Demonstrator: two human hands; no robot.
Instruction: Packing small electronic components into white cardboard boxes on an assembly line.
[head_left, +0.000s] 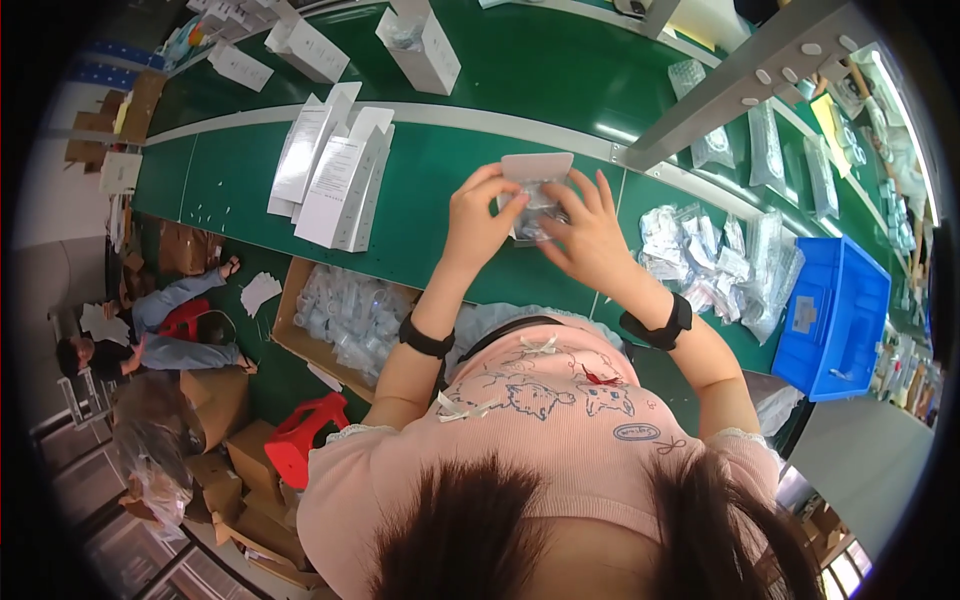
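A small white box stands on the green bench in front of me with its top flap raised. Clear, shiny plastic shows in its opening; what is inside the plastic cannot be made out. My left hand is closed on the box's left side, thumb and fingers at the opening. On the right side my right hand grips it too, index finger and thumb bent in over the opening and slightly blurred, the other fingers raised. Both palms hide much of the box's lower part.
Several white boxes stand left on the bench, with more on the shelf behind. Right of me lie small clear packets and a blue bin. A carton of clear plastic parts sits below left; a metal post rises behind.
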